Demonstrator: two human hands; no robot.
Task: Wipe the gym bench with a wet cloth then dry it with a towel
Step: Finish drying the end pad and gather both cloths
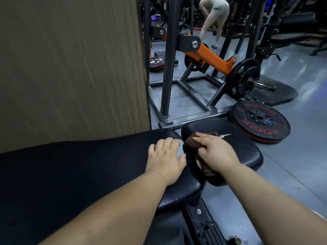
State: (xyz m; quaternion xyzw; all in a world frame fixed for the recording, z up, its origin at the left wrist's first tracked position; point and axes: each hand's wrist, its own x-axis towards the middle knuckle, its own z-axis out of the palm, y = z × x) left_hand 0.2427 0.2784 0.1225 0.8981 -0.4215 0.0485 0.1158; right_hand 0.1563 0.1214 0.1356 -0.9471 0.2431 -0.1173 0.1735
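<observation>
- Wiping the far seat pad (244, 149), the right hand (215, 151) pressed a brown cloth (192, 141), grip closed on it.
- Left hand (166, 160) lay flat, holding nothing, on the counter (88, 165).
- Drying apparently remained; no towel showed.

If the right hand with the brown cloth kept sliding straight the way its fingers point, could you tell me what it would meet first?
The right hand points up-left across the seat pad, pressing the brown cloth. Going on, it would probably run off the pad's far edge toward the machine's steel base frame; depth there is unclear.
</observation>
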